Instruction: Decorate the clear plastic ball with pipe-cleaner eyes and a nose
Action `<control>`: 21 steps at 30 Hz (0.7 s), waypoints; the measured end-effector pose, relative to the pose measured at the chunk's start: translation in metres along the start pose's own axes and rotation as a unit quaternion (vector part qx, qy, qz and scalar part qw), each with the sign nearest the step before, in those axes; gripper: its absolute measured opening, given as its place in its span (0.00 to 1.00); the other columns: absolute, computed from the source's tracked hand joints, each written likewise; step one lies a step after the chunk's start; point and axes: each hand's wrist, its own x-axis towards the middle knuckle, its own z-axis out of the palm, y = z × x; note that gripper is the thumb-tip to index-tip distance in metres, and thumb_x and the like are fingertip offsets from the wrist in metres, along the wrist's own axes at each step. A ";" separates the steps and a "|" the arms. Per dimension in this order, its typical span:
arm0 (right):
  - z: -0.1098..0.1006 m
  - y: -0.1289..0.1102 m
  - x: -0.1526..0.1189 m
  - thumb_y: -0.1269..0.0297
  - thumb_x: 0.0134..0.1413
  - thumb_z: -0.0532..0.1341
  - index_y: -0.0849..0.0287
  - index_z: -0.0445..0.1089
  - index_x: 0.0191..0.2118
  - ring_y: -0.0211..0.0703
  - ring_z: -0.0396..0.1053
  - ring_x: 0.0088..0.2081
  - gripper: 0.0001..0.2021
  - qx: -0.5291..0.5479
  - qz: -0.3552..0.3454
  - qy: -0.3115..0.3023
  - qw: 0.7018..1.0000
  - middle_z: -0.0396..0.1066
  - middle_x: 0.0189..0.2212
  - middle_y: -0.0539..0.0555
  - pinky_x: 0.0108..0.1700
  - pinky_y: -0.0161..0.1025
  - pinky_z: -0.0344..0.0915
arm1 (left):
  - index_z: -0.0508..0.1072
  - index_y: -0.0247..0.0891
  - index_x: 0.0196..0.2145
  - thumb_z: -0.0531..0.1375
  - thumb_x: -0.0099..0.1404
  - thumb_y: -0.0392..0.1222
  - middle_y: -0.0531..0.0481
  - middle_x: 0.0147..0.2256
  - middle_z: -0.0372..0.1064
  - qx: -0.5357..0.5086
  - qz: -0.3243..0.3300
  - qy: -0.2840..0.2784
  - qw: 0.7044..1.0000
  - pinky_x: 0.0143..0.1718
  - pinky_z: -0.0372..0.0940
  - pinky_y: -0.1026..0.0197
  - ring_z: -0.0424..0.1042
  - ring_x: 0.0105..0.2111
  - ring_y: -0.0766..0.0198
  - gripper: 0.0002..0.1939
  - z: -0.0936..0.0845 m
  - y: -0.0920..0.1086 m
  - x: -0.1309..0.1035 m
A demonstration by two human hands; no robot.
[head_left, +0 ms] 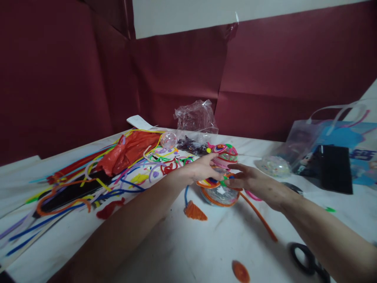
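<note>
A clear plastic dome (219, 196), edged with orange pipe cleaner, sits on the white table between my hands. Round coiled pipe-cleaner pieces in orange, blue and green lie on its top. My left hand (203, 169) reaches over its far left side, fingers stretched and apart. From the right, my right hand (256, 184) has its fingertips closed on the coiled piece by a green bit (224, 181). Those fingers partly cover the dome. Just behind stands another dome (225, 155), decorated in pink and green. An orange pipe cleaner (260, 218) extends towards me.
Pipe cleaners and a red plastic bag (126, 153) crowd the left. A clear ball (169, 140) and a crinkled clear bag (196, 118) are behind. Right are a clear dome (275, 166), a black phone (335, 169) and black scissors (304, 257). Nearer lie an orange fan-shaped piece (194, 211) and an orange disc (240, 271).
</note>
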 end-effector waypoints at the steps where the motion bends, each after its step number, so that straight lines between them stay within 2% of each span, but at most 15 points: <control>1: 0.000 0.000 0.000 0.65 0.41 0.65 0.66 0.55 0.54 0.51 0.70 0.41 0.32 -0.001 0.000 0.000 1.000 0.73 0.36 0.58 0.43 0.40 0.64 | 0.60 0.40 0.55 0.63 0.45 0.22 0.47 0.37 0.71 -0.001 0.001 -0.001 1.000 0.43 0.65 0.55 0.72 0.39 0.61 0.40 0.000 0.000 0.000; 7: 0.000 0.000 0.001 0.68 0.45 0.64 0.63 0.59 0.51 0.48 0.70 0.39 0.26 -0.003 -0.013 0.000 1.000 0.73 0.32 0.53 0.41 0.38 0.65 | 0.61 0.39 0.54 0.63 0.44 0.22 0.46 0.38 0.71 -0.004 0.001 0.006 1.000 0.43 0.65 0.56 0.72 0.39 0.61 0.39 0.000 0.000 -0.001; 13: -0.001 0.002 0.001 0.68 0.46 0.64 0.65 0.55 0.54 0.49 0.70 0.38 0.29 -0.017 -0.001 0.003 1.000 0.73 0.34 0.55 0.42 0.41 0.64 | 0.63 0.41 0.53 0.62 0.45 0.22 0.47 0.38 0.71 -0.005 0.004 0.004 1.000 0.42 0.65 0.58 0.71 0.39 0.62 0.37 0.001 -0.001 -0.001; 21: -0.002 0.005 0.001 0.64 0.45 0.64 0.64 0.54 0.53 0.53 0.68 0.43 0.30 -0.009 -0.001 -0.016 1.000 0.72 0.39 0.59 0.46 0.44 0.62 | 0.62 0.41 0.54 0.63 0.44 0.22 0.48 0.38 0.71 0.007 -0.003 0.003 1.000 0.43 0.64 0.56 0.71 0.40 0.60 0.38 0.000 0.000 -0.002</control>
